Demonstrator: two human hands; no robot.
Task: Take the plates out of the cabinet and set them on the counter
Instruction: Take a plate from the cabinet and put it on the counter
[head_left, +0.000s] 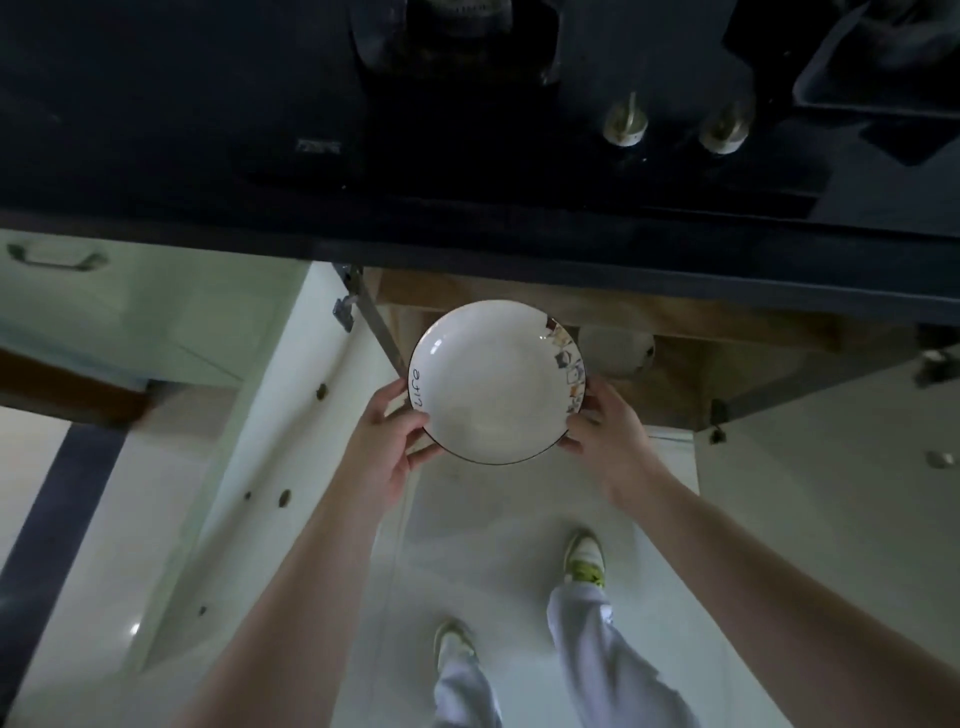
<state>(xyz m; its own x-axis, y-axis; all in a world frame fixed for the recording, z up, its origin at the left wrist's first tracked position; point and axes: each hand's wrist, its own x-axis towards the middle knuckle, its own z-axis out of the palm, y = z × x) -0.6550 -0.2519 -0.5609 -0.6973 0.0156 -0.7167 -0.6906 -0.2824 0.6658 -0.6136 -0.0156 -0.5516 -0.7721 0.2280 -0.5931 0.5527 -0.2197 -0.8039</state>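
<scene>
A white plate (496, 382) with a dark rim, lettering on its left edge and a small coloured pattern on its right edge is held level in front of the open cabinet (670, 317). My left hand (395, 436) grips its left rim and my right hand (605, 426) grips its right rim. Behind the plate, inside the cabinet, another white dish (618, 351) shows partly. The dark counter (182, 156) runs across the top of the view, above the cabinet.
A black gas hob sits in the counter with a burner (452, 31) and two metal knobs (626, 124) (724, 132). The cabinet doors stand open at left (270, 441) and right (831, 493). A drawer handle (57, 257) is at far left. My feet stand on the white floor.
</scene>
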